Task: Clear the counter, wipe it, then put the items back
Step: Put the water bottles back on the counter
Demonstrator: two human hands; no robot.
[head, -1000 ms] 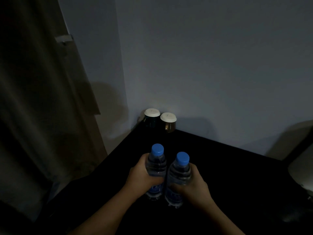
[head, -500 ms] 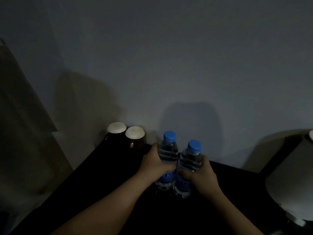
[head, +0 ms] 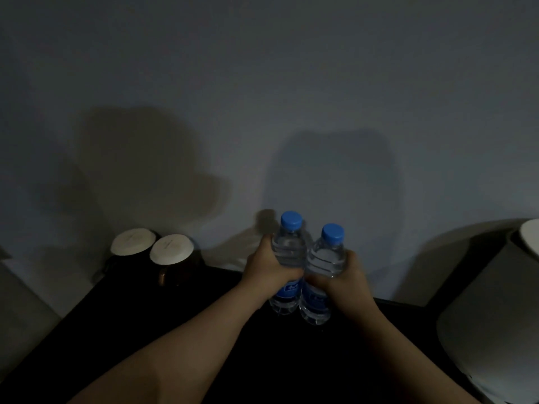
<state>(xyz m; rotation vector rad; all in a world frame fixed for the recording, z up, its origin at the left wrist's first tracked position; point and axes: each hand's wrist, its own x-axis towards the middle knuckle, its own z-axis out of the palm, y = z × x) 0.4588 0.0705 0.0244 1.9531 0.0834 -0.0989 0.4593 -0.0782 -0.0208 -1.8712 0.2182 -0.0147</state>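
Toward the back of the dark counter (head: 204,322), the left hand (head: 268,271) and right hand (head: 342,281) each grip a water bottle.

Fingers curl round the ribbed waist of the left bottle (head: 288,249) and the right bottle (head: 325,259), which are upright, touching, close to the wall (head: 291,83), between the two white-topped cups (head: 172,249) and a lamp shade (head: 495,316). I cannot tell whether their bases rest on the counter. They look full, so probably fairly heavy, with thin smooth plastic that gives when squeezed; the ribs above the label seem the surest hold. A second ago they stood in front of the cups; now they are further right and nearer the wall.
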